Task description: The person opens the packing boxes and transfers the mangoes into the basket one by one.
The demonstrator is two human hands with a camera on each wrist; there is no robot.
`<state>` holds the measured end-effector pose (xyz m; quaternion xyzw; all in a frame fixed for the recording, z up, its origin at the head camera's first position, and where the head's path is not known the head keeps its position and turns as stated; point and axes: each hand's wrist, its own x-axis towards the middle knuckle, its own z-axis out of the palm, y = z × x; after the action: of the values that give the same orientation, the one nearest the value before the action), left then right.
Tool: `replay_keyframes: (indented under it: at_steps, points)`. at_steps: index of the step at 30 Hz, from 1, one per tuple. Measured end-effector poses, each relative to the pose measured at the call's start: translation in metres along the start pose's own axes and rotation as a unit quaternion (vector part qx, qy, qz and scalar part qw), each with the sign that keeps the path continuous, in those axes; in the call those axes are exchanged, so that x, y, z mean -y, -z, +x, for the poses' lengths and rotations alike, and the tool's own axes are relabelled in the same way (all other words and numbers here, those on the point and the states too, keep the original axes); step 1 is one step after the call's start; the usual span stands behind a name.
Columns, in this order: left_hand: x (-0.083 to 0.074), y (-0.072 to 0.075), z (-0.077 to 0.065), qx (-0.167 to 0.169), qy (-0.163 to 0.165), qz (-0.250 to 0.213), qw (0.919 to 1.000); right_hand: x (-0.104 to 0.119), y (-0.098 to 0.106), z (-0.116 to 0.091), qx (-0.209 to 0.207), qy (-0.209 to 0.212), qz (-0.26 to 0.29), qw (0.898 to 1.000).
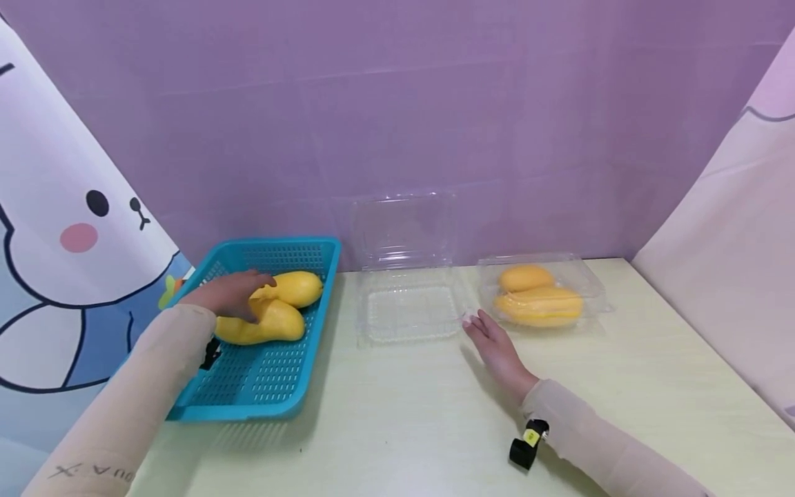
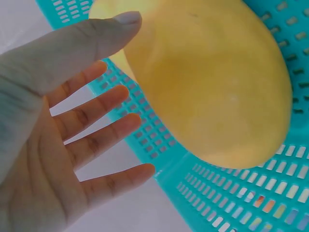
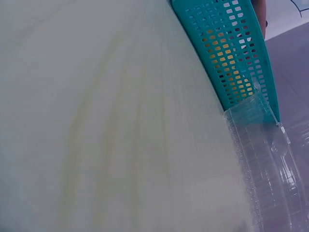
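My left hand point(image 1: 231, 294) reaches over the blue-green basket point(image 1: 297, 386), beside two yellow squash-like fruits. One is a plump oval fruit point(image 1: 301, 288); the other fruit point(image 1: 279, 324) has a narrow curved neck. In the left wrist view, the fingers are spread and the thumb overlaps a big yellow fruit point(image 2: 212, 92). My right hand point(image 1: 497, 352) is held with extended fingers, its fingertips right at the front corner of a raised-lid clear plastic clamshell box point(image 1: 406, 339). That hand is out of its own wrist view.
Right of the raised-lid box stands a lidded clear box point(image 1: 593, 279) with a smaller yellow fruit point(image 1: 526, 277) and a larger one point(image 1: 540, 308) inside. A purple cloth point(image 1: 397, 117) hangs behind the pale table point(image 1: 397, 421). A cartoon-printed cloth point(image 1: 56, 276) borders the left.
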<state>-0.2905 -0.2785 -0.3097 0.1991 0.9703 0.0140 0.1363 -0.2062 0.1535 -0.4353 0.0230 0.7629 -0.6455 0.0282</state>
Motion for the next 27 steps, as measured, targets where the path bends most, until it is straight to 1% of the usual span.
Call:
replay_keyframes:
  at_steps: [3,6,10,13,19,24,27]
  points:
    - [-0.005,0.004,0.000,0.004,-0.003,0.004,1.0000,-0.002,0.003,-0.003,0.004,-0.001,0.012,1.000]
    - [-0.009,0.007,0.001,-0.001,-0.015,0.008,0.9999,-0.003,0.006,-0.007,0.013,0.000,0.022,1.000]
    - [-0.012,0.010,0.001,-0.023,-0.034,0.013,0.9991,-0.004,0.011,-0.012,0.025,-0.001,0.020,0.999]
    - [-0.015,0.012,0.003,-0.041,-0.038,0.017,0.9983,-0.003,0.014,-0.014,0.027,-0.006,0.008,1.000]
    - [-0.025,0.016,0.005,-0.066,-0.045,0.042,0.9959,-0.003,0.022,-0.021,0.035,-0.011,-0.015,0.999]
    - [-0.035,0.022,0.004,-0.092,-0.051,0.063,0.9924,-0.006,0.035,-0.028,0.041,0.002,-0.018,0.999]
    - [-0.039,0.026,0.005,-0.097,-0.052,0.069,0.9915,-0.009,0.048,-0.032,0.035,0.004,-0.020,0.999]
